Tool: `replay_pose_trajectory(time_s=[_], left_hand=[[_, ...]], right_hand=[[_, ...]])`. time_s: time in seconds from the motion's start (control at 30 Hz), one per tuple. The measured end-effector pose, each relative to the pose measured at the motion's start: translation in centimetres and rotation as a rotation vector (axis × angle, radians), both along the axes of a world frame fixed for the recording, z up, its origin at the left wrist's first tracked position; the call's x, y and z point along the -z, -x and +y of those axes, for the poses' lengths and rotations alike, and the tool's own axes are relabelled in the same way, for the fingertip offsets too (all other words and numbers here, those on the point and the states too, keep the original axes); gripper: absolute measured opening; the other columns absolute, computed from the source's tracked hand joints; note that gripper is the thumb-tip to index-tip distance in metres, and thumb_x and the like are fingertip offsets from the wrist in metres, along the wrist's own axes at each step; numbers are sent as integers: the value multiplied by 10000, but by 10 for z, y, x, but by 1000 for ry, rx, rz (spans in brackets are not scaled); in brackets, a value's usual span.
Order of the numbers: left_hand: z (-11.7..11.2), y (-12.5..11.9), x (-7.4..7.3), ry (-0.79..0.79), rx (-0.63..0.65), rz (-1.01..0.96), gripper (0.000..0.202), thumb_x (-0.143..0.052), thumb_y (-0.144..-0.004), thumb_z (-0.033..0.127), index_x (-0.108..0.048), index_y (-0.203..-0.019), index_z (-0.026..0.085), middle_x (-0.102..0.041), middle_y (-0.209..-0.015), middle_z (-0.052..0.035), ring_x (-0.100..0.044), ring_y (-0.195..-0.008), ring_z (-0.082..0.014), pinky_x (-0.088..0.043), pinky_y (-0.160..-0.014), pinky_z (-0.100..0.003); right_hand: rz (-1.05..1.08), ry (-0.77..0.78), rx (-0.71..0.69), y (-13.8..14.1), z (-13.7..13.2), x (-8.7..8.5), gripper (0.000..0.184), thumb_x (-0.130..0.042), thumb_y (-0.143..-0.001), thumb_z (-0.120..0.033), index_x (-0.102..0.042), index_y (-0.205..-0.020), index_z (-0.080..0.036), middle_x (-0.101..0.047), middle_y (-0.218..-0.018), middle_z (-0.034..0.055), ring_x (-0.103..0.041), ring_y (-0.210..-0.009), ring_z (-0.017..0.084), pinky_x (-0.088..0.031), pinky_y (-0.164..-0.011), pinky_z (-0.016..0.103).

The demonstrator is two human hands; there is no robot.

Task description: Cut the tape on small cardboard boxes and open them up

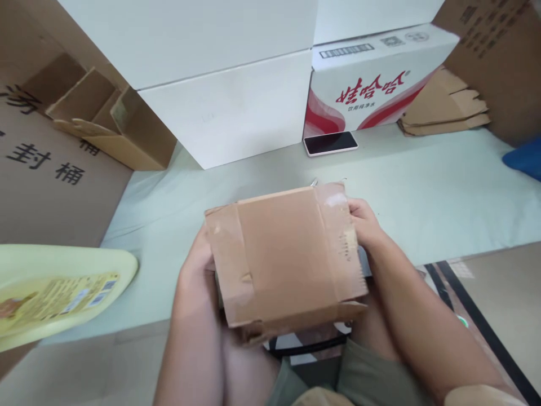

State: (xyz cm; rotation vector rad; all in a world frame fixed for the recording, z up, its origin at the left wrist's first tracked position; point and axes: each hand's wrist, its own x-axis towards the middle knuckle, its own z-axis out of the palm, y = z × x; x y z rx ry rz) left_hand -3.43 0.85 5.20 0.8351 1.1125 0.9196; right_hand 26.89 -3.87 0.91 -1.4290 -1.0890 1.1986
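A small brown cardboard box (283,254) with clear tape on its edges is held above my lap, in the middle of the head view. My left hand (195,265) grips its left side, fingers hidden behind the box. My right hand (364,223) grips the right side near the far corner, fingers curled against the taped edge. Both hands are closed on the box.
A phone (330,142) lies face up on the pale floor sheet (422,186) ahead. White boxes (220,107) and a printed red-and-white carton (372,79) stand behind it. Flattened cardboard (443,107) lies far right, open cardboard boxes (105,118) far left, a yellow plastic item (54,290) near left.
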Motion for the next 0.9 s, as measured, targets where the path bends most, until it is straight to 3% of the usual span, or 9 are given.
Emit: replay_pose_trajectory(time_s=[0.13,0.33,0.43,0.53,0.67,0.73,0.8,0.9], left_hand=[[1,3,1,88,-2,26,294,-905,-440,221,-704,-639,138,-737,-644,-39,-673,-545,-188,-596,-536,-304],[0,5,7,134,40,-3,255,-907,-554,233,-717,-687,127,-761,-708,-80,-729,-619,-233,-614,-566,-320],[-1,5,6,49,133,-26,335,-952,-533,278,-728,-732,129,-776,-758,-92,-758,-709,-265,-640,-644,-344],[-3,6,5,-47,154,-32,438,-969,-523,252,-754,-892,157,-791,-873,-64,-766,-809,-250,-643,-713,-324],[-4,6,7,-111,55,16,699,-971,-530,213,-695,-1170,259,-762,-900,4,-727,-740,-181,-593,-612,-247],[-2,6,9,-105,7,35,796,-979,-528,232,-648,-1250,292,-740,-879,27,-693,-675,-153,-561,-565,-226],[-2,6,10,-99,-1,39,800,-986,-534,279,-639,-1255,277,-744,-922,19,-690,-682,-148,-569,-584,-235],[-4,4,11,-106,78,67,694,-999,-507,317,-688,-1117,199,-767,-943,-25,-714,-747,-187,-601,-650,-285]], right_hand=[[102,-3,-28,3,-4,-11,385,-896,-570,-499,-679,-605,-184,-660,-619,-1,-581,-592,139,-493,-559,263],[208,15,-39,8,-4,-13,353,-936,-500,-390,-659,-625,-210,-680,-657,-5,-694,-734,220,-605,-735,363],[285,86,109,7,-3,-10,387,-887,-587,-491,-620,-616,-212,-627,-621,-15,-629,-627,176,-558,-611,310],[331,127,177,8,-3,-11,429,-816,-655,-568,-580,-599,-214,-572,-567,-27,-538,-520,135,-492,-506,279],[315,167,197,13,-3,-19,370,-880,-526,-424,-594,-636,-216,-590,-582,-38,-553,-521,134,-499,-504,279],[312,182,248,15,-2,-21,404,-879,-484,-423,-560,-628,-221,-564,-570,-45,-543,-512,127,-489,-492,272],[324,191,300,14,0,-19,464,-832,-520,-531,-486,-604,-234,-500,-535,-49,-503,-481,118,-467,-464,273],[324,188,321,11,3,-12,506,-731,-606,-647,-418,-600,-250,-440,-515,-51,-453,-453,114,-443,-440,284]])
